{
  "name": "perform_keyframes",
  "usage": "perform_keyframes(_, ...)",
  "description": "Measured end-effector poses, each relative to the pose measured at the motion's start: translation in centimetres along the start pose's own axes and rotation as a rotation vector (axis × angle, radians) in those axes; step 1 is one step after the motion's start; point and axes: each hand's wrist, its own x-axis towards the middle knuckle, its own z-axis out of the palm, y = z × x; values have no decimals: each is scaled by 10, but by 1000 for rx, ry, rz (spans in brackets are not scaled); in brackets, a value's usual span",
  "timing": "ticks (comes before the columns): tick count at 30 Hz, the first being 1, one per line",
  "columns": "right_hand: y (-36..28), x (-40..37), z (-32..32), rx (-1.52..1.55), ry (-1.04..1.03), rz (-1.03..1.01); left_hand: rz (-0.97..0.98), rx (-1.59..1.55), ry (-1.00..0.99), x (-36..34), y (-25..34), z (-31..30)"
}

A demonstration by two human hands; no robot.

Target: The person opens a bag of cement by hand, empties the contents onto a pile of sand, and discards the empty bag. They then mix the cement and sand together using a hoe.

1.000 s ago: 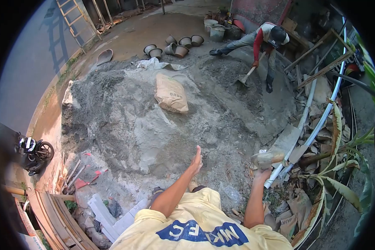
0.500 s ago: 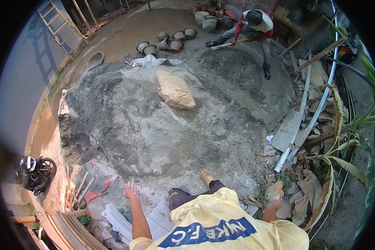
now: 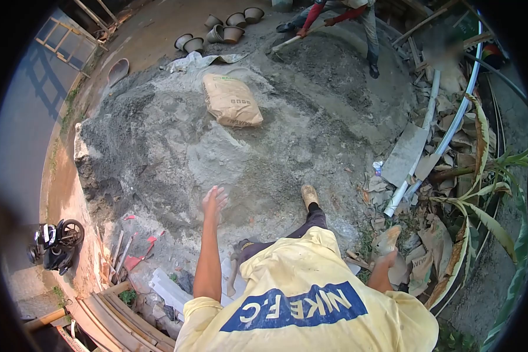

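Observation:
My left hand is stretched forward over the grey sand-and-cement heap, fingers spread and holding nothing. Beyond it, a full brown paper cement bag lies on top of the heap, next to a patch of pale powder. Down at my right side, my right hand overlaps the torn brown paper scraps in view; its fingers are small and partly hidden. One dusty foot is planted at the heap's near edge.
A co-worker works the far side with a long-handled tool. Several buckets stand behind the heap. White pipes and a banana plant line the right. A motorbike and stacked boards are at left.
My left hand has reached forward and right, over the heap. My foot has stepped forward. The view has tipped down, and the co-worker's tool has shifted left.

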Motion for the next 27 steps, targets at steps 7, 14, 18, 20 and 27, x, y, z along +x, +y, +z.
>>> perform_keyframes(7,-73,67,139,-651,11,-121,-65,29,87,9,-39,118)
perform_keyframes(14,-113,72,267,-299,-504,-188,48,223,249,11,4,141)
perform_keyframes(18,-127,48,292,-340,-639,-266,227,805,294,44,1,158)
perform_keyframes(20,-126,58,297,-441,-615,-314,495,1080,321,60,-22,180)
perform_keyframes(27,-99,98,303,-586,-571,-327,-41,1972,-525,43,-79,320)
